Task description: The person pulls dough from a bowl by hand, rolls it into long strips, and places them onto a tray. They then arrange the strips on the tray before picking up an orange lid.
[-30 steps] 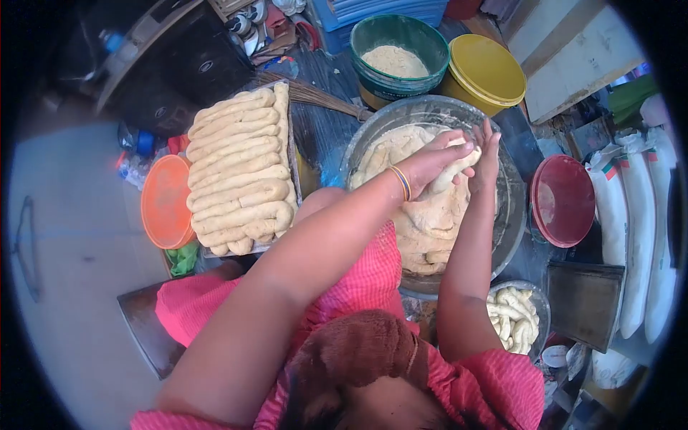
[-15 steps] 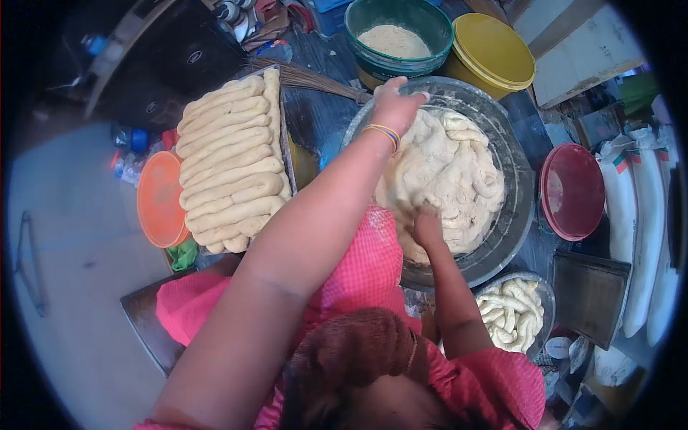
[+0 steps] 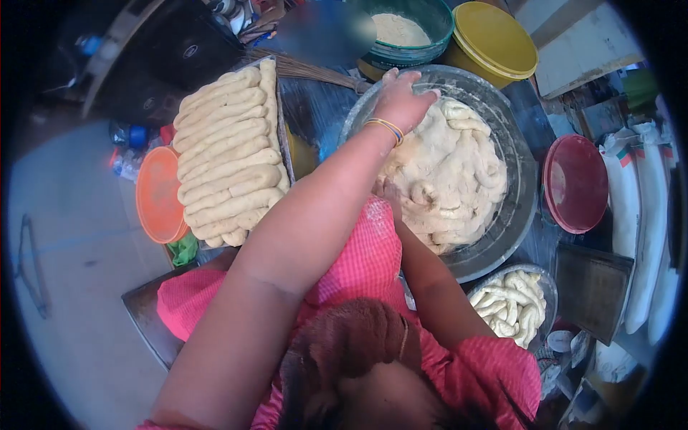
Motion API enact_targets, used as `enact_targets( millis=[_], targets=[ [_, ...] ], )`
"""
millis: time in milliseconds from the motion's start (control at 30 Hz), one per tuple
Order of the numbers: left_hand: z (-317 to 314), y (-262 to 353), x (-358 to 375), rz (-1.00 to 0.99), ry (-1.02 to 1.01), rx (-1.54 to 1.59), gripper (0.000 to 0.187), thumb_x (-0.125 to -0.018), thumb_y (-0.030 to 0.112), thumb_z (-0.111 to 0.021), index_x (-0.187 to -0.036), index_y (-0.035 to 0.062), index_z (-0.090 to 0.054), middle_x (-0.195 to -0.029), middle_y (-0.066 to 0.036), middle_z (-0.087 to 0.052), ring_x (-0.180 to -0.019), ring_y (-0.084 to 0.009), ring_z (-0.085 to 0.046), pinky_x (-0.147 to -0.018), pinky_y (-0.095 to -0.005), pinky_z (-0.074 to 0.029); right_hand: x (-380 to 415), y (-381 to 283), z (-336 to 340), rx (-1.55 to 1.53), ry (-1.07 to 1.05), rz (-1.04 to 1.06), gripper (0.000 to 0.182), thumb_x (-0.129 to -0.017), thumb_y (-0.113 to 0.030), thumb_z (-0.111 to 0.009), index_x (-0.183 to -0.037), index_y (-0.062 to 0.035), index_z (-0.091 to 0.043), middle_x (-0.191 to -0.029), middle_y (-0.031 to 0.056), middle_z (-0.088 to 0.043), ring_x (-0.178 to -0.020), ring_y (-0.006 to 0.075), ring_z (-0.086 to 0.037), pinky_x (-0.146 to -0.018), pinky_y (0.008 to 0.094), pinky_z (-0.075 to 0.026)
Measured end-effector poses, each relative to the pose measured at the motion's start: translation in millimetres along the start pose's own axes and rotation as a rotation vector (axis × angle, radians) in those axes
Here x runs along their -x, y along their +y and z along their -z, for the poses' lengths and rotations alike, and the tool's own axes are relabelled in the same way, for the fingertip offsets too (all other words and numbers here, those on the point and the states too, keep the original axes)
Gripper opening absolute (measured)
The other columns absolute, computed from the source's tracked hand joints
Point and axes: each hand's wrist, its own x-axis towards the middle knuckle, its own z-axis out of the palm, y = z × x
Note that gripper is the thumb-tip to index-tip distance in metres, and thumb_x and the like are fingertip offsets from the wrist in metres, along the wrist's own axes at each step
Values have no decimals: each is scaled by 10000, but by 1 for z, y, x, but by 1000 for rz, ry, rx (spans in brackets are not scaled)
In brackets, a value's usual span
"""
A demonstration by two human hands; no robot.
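Note:
A large mass of pale dough [image 3: 455, 168] fills much of a wide dark basin [image 3: 517, 204]. My left hand [image 3: 405, 102], with thin bands at the wrist, is at the basin's far left side, by the rim and the dough's edge. Its fingers are spread. My right hand [image 3: 389, 193] is low against the dough's near left edge. My left forearm partly covers it, and its fingers are hidden. Left of the basin, a tray [image 3: 288, 154] carries several long dough rolls [image 3: 229, 154] laid side by side.
Behind the basin are a green tub [image 3: 437, 36] with flour-like powder and a yellow bucket [image 3: 496, 39]. A maroon bucket [image 3: 575, 184] stands at right, near a dark metal pan [image 3: 593, 290]. Dough strips [image 3: 510, 308] fill a smaller bowl. An orange lid [image 3: 159, 197] lies left.
My right hand has drawn back from the dough's middle towards its near left edge. A hollow shows in the dough. My left hand stays by the far rim, its fingers more spread.

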Motion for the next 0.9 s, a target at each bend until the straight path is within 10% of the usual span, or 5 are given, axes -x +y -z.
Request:
enact_targets(
  millis=[267, 433, 600, 733, 900],
  targets=[
    [10, -6, -4, 12, -294, -132, 596, -721, 437, -621, -1114, -6, -551, -1263, -260, -401, -1122, -348, -449, -948, -372, -350, -8, 43, 55, -353, 47, -5, 336, -791, -122, -528, -1125, -93, -498, -966, 80, -562, -885, 237, -538, -757, 354, -441],
    [26, 10, 15, 267, -836, -367, 808, -743, 643, -487, -1093, -84, -531, -1163, -294, -482, -990, -368, -549, -860, -419, -421, -27, 55, 148, -2212, -368, -592, 304, -881, -221, -452, -1156, -92, -467, -981, 88, -569, -723, 179, -553, -573, 280, -462],
    [32, 17, 30, 665, -1015, -168, 1070, -705, 807, -223, -1209, -121, -403, -1195, -292, -461, -1072, -414, -494, -824, -511, -425, -11, 40, 270, -2230, -155, -44, 439, -926, -269, -397, -1319, -92, -313, -884, 58, -557, -488, 91, -445, -450, 202, -379],
    [17, 13, 28, 427, -913, 803, 532, -852, 464, -481, -1095, -9, -485, -964, -186, -583, -858, -265, -600, -694, -391, -506, 18, 6, 336, -1900, 155, 68, 631, -846, -285, -539, -1355, -85, -225, -943, 78, -519, -558, 96, -489, -485, 234, -428],
    [-7, 52, 58, 196, -403, 1182, 262, -798, 141, -613, -1017, 43, -508, -786, -77, -567, -680, -141, -584, -527, -271, -472, 43, 0, 320, -1479, 740, -52, 645, -856, -306, -514, -1341, -16, -203, -1275, 157, -357, -1159, 248, -368, -965, 366, -312]
  ],
)
